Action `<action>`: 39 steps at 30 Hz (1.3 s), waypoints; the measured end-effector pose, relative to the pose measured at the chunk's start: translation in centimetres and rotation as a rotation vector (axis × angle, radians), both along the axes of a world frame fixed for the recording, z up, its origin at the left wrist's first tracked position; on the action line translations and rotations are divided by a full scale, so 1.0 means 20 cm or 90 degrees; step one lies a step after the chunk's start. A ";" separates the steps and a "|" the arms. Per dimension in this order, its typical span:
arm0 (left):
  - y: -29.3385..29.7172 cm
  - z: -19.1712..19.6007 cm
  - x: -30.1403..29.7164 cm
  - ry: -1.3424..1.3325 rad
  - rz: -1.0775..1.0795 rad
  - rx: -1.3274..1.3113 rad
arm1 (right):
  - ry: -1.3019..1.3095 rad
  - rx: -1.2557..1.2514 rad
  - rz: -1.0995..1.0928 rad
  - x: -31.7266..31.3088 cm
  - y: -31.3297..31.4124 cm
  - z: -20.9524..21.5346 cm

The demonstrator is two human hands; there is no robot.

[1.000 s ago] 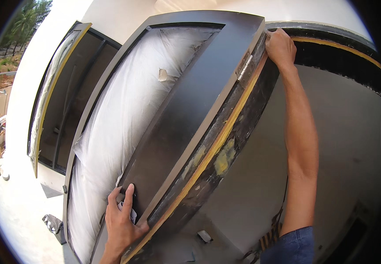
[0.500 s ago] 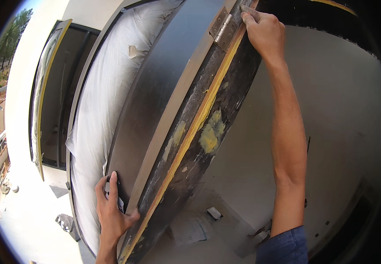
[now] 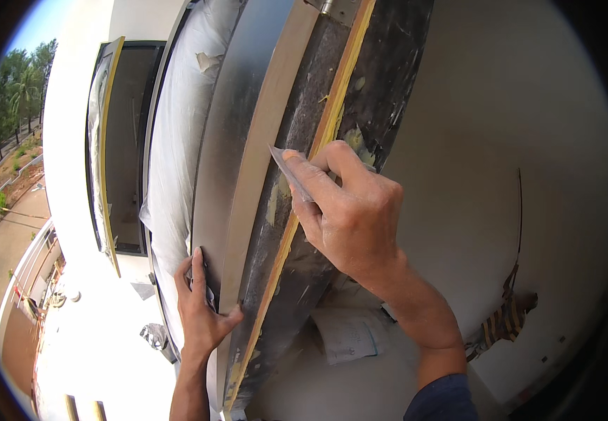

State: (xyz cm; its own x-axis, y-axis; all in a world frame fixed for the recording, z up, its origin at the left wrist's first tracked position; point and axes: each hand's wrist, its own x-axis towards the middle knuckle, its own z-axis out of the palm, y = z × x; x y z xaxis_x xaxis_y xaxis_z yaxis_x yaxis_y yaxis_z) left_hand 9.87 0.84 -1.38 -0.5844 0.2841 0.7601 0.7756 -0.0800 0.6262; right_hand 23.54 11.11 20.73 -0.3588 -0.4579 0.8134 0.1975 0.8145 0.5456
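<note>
We are working at a dark door [image 3: 230, 133], which is standing beside its dark frame [image 3: 388, 77] in the middle of the view, and our two hands are staying well apart from each other. With our right hand [image 3: 357, 217] we are pinching a thin grey sheet [image 3: 291, 178] between thumb and curled fingers, and we are holding it against the frame's dark band, its upper corner reaching toward the tan edge [image 3: 251, 168] of the door. With our left hand [image 3: 202, 316] we are bracing the door lower down: our fingertips are lying on its face and our thumb is spreading out across the tan edge. How hard we are pressing there, we cannot tell.

A yellow strip [image 3: 339, 88] is running along the frame, passing behind our right hand, and yellowish smears [image 3: 274, 207] are marking the dark surface just beside the grey sheet. A metal hinge [image 3: 342, 11] is showing at the top. White plastic wrap [image 3: 174, 147] is covering the door's inset to the left, and beyond it a window [image 3: 132, 140] is standing open. Inside, to the right, a striped bundle [image 3: 504, 323] is lying low near the wall.
</note>
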 end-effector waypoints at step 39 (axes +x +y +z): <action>0.15 -0.22 -0.11 0.024 -0.065 0.129 | 0.044 -0.985 0.197 -0.46 0.40 -1.90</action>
